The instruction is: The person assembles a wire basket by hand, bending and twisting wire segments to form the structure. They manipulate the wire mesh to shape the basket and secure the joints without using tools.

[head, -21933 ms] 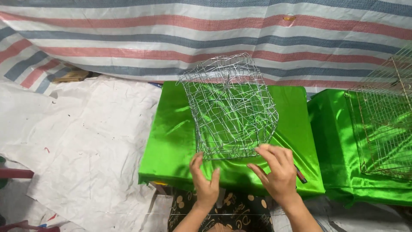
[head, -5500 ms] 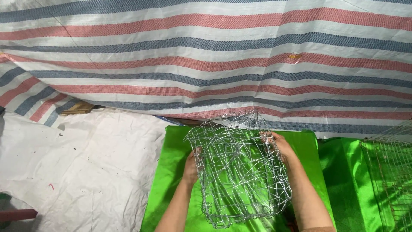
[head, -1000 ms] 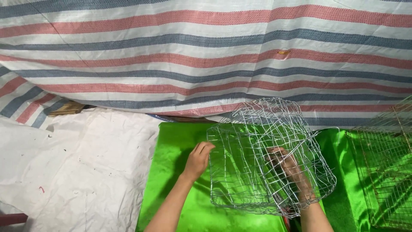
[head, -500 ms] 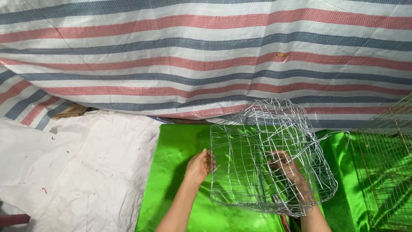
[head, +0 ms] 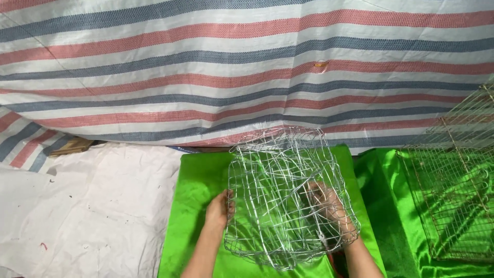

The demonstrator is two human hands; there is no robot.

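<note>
Leftmost, a white sheet [head: 87, 206] covers the floor. Next, the left hand [head: 218, 208] grips the wire cage's [head: 288, 195] left edge above green cloth [head: 198, 180]; the right hand [head: 329, 206], seen through the mesh, clasps its wires. Another cage [head: 458, 175] stands far right.

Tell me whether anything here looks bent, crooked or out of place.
The wire basket between the left hand and right hand looks misshapen: its rim bulges unevenly and its wires run crooked. Nothing else stands out.

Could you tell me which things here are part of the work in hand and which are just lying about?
In hand: wire basket, left hand, right hand, green cloth.
Lying about: wire cage, striped tarp, white sheet, wood scrap.
</note>
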